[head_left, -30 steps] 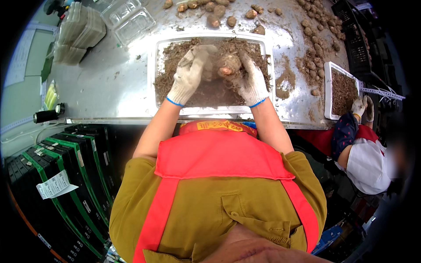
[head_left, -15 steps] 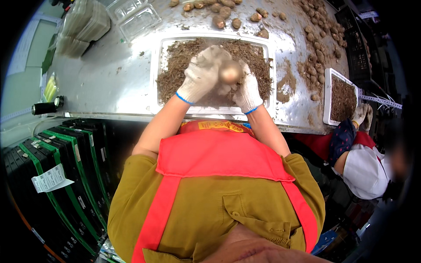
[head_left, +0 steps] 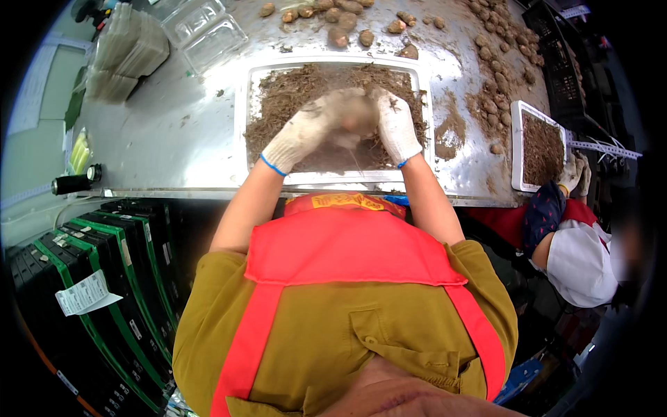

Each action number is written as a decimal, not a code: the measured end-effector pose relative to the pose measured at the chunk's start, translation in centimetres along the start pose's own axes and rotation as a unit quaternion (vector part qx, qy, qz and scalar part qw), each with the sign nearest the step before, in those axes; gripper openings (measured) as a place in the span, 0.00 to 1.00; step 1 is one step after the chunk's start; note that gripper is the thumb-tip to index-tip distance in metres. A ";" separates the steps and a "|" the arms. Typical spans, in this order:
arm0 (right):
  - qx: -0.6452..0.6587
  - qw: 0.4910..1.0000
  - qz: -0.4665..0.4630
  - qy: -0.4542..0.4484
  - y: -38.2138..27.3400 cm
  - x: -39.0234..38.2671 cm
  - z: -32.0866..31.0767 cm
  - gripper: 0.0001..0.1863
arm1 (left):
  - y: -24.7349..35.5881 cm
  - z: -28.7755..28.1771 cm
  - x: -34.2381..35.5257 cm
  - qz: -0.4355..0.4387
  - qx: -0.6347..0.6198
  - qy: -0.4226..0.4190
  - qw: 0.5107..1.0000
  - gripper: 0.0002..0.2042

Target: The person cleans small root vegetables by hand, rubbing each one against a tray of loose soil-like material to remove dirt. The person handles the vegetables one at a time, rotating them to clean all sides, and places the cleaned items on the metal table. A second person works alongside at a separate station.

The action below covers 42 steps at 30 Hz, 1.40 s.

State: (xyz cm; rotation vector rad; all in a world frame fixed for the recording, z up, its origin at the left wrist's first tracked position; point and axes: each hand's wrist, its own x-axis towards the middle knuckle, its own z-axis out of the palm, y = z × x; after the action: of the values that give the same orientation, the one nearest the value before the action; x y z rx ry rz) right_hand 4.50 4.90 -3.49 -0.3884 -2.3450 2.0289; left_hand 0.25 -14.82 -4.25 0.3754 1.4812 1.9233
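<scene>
A round brown taro [head_left: 358, 115], blurred by motion, sits between my two gloved hands above a white tray [head_left: 244, 115]. My left hand [head_left: 310, 128] in its off-white knit glove curls round the taro from the left. My right hand [head_left: 397, 128], gloved the same way, is closed against its right side; some of its fingers are hidden. Below them, brown fibrous peelings [head_left: 278, 97] fill the tray, and a few thin strands hang near the taro.
More taros [head_left: 338, 35] lie beyond the tray, with a long heap [head_left: 497, 76] at right. Clear plastic boxes [head_left: 128, 52] are stacked at far left. A co-worker's gloved hand [head_left: 572, 172] is beside another white tray [head_left: 517, 149]. Black-and-green crates [head_left: 104, 257] stand below the table's left edge.
The taro has dropped slightly to the left and its pale side shows less. My right hand has turned more back-up and closed in on it; my left wrist has shifted left and down.
</scene>
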 end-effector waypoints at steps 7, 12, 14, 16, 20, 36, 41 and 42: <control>0.305 0.934 -0.167 -0.078 0.0 1.0 -1.0 0.17 | 1.4 2.2 -0.6 -0.032 -0.330 0.065 0.941 0.24; -0.066 0.924 -0.376 -0.012 -1.8 -0.3 1.1 0.11 | -1.4 1.3 -0.1 0.001 -0.394 -0.032 0.919 0.20; 0.091 0.951 -0.296 -0.008 -2.4 0.1 1.6 0.10 | -0.6 1.9 -0.7 -0.012 -0.392 -0.056 0.918 0.23; 0.088 0.967 -0.237 0.029 -1.7 1.2 0.6 0.11 | -0.6 1.7 -0.9 -0.048 -0.410 -0.073 0.908 0.26; 0.156 0.970 -0.141 0.122 -1.1 2.5 -2.7 0.18 | -0.9 0.8 0.1 -0.020 -0.430 -0.108 0.896 0.26; 0.070 0.986 -0.099 0.116 -2.2 2.0 -3.1 0.15 | -0.8 0.3 -0.5 -0.016 -0.547 -0.098 0.831 0.23; -0.037 0.978 -0.198 0.052 -2.5 0.6 -1.9 0.15 | -0.7 0.8 0.1 -0.032 -0.591 -0.092 0.801 0.26; -0.058 0.980 -0.188 0.030 -2.7 0.2 -1.9 0.15 | -0.6 0.9 0.2 -0.056 -0.596 -0.104 0.794 0.26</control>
State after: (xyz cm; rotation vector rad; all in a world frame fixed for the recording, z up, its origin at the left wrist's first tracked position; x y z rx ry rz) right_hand 4.19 6.44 -0.54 -0.0018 -2.2942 1.6913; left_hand 0.88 -13.96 -4.55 -0.1003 -0.0375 2.1982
